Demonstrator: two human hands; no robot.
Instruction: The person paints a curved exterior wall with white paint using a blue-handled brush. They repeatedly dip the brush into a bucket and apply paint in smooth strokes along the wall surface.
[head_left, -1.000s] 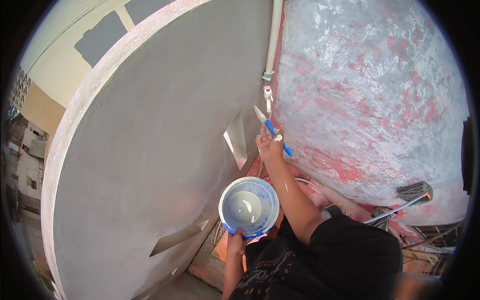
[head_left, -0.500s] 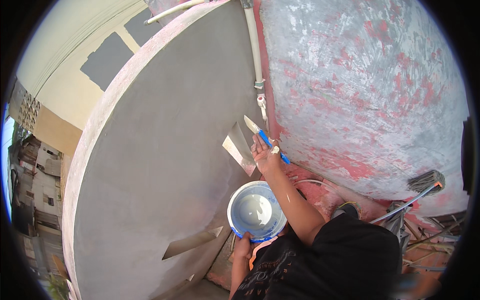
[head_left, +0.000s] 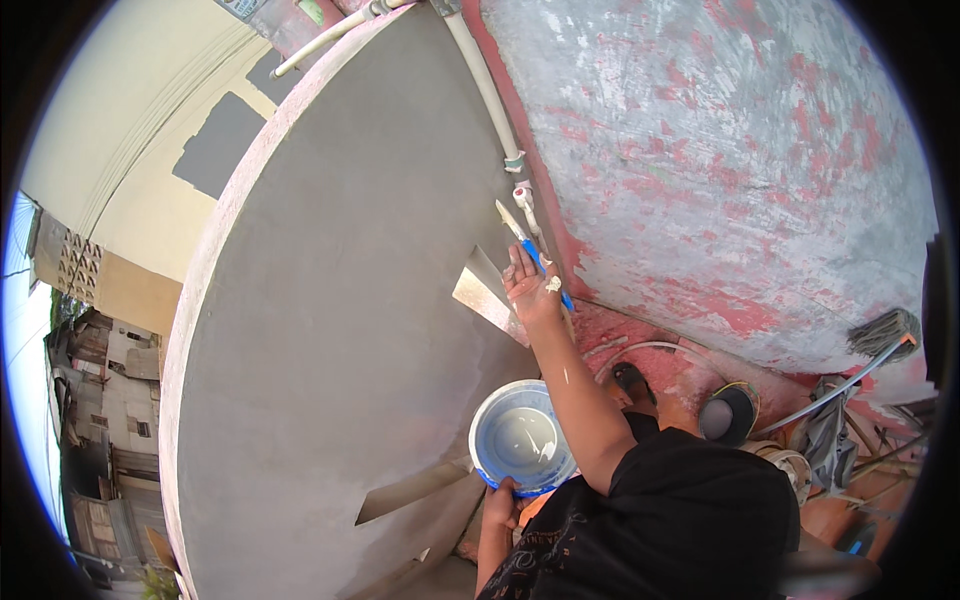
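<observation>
My right hand (head_left: 535,292) is raised beside the grey wall, palm showing and fingers mostly stretched. A paintbrush with a blue handle (head_left: 530,250) and pale bristles (head_left: 508,217) is held along its thumb side, tip pointing up and away. Cream-coloured smears show on the hand and forearm. Lower down, my left hand (head_left: 500,505) grips the near rim of a round bucket (head_left: 479,448), white-rimmed with blue on its near side. Watery whitish liquid lies in the bucket, and its underside is hidden.
The smooth grey wall (head_left: 320,300) has slanted slots (head_left: 490,300) in it. A white pipe with a tap (head_left: 523,194) runs down the corner next to a patchy grey-and-pink wall (head_left: 700,150). A mop (head_left: 885,335) leans at right; a dark bucket (head_left: 728,414) stands near my sandalled foot (head_left: 632,380).
The view has shifted, bringing my foot and the dark bucket further into sight. The brush has turned more upright beside the tap. Both hands keep their holds.
</observation>
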